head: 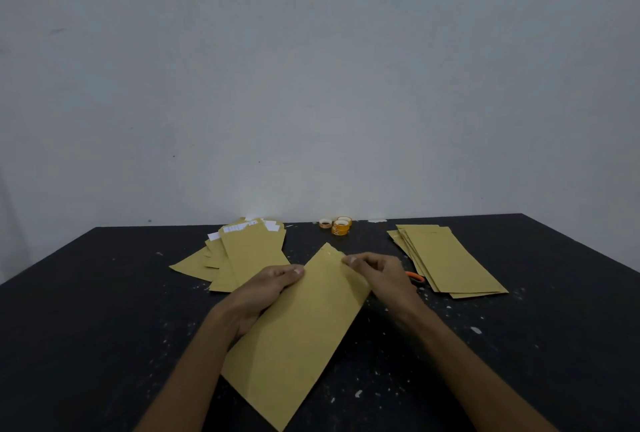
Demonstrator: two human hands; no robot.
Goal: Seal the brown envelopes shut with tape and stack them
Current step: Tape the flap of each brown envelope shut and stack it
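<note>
One envelope [298, 320] is held at tabletop [104, 310] centre.
Left hand [266, 287] curled round its edge, right hand [377, 272] pinching its top. Also counted: left pile [242, 255], right pile [446, 258], three tape rolls [337, 224], print unreadable.

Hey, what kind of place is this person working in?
Likely a bare makeshift workroom: a white-flecked black table against a plain scuffed wall, holding piles of brown envelopes and small tape rolls.

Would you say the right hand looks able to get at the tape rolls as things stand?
Probably yes. The right hand is pinching the top edge of the brown envelope, but once it lets go, only dark table lies between it and the tape rolls just beyond.
</note>
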